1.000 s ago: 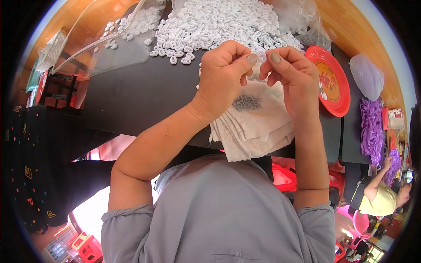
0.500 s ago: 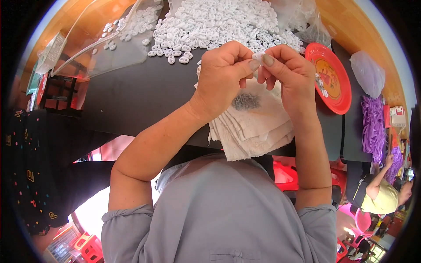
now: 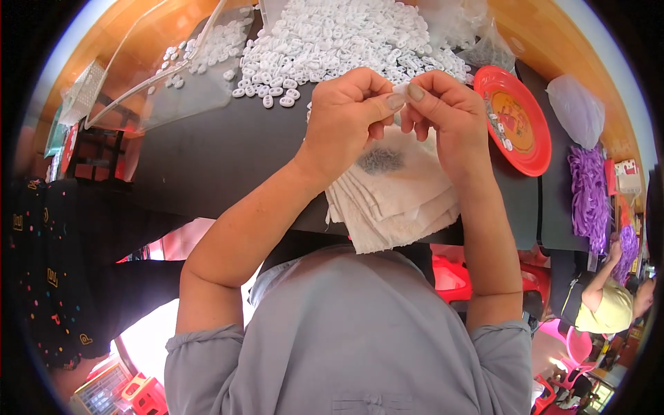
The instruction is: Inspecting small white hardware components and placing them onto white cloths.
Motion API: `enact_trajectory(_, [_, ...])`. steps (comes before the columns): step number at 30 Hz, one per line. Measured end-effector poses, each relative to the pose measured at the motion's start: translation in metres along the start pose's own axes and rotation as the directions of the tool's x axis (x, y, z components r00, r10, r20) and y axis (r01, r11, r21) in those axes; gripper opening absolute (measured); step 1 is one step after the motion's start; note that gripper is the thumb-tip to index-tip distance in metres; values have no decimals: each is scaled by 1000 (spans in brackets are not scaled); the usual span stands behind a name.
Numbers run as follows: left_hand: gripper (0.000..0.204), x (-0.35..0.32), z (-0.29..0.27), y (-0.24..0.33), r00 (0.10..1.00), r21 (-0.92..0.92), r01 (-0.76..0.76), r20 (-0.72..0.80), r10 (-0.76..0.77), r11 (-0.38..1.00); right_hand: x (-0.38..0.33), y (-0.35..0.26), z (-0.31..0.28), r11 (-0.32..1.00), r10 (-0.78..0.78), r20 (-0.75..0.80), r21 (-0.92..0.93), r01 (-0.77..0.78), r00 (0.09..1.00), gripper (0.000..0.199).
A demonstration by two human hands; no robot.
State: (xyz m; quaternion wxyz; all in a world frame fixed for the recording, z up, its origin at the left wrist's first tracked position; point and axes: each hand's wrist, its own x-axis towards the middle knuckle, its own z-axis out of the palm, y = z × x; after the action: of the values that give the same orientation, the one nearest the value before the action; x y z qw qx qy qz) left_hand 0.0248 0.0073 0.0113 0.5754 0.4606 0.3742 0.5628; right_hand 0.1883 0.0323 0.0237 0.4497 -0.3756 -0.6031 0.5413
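My left hand (image 3: 346, 114) and my right hand (image 3: 448, 114) meet over the table, thumbs and fingertips pinched together. Between them they grip a small white plastic piece (image 3: 400, 88), mostly covered by the fingers. Below the hands lies a folded cream cloth (image 3: 394, 214), with a heap of tiny dark grey bits (image 3: 382, 160) on it, too small to make out. Just beyond the hands spreads a big pile of white oval plastic pieces (image 3: 339, 41), many with two holes.
At the right stands a red plate (image 3: 536, 149) with a few white pieces on it. A clear plastic bin (image 3: 187, 104) with more pieces is at the left. Purple strips (image 3: 586, 200) hang at the right edge. A person in dark clothes (image 3: 69, 263) is close at my left.
The whole view has shifted slightly. My hands keep the same pinch on the white piece, with only small finger movement.
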Motion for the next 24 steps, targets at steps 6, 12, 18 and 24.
enact_trajectory(6, [14, 3, -5, 2, 1000, -14, 22, 23, -22, 1000, 2, -4, -9, 998, 9, -15, 67, -8, 1000, 18])
enact_trajectory(12, [22, 2, -4, 8, 986, -36, -75, 144, 80, 996, -1, -12, -9, 993, 59, 84, 92, -67, 995, 20])
enact_trajectory(18, [21, 1, -6, 6, 973, -88, -145, 167, 158, 986, -4, -16, -10, 980, 111, 188, 144, -139, 976, 21])
enact_trajectory(24, [22, 3, -5, 2, 973, -104, -144, 169, 160, 984, -4, -15, -12, 977, 117, 222, 151, -153, 968, 21])
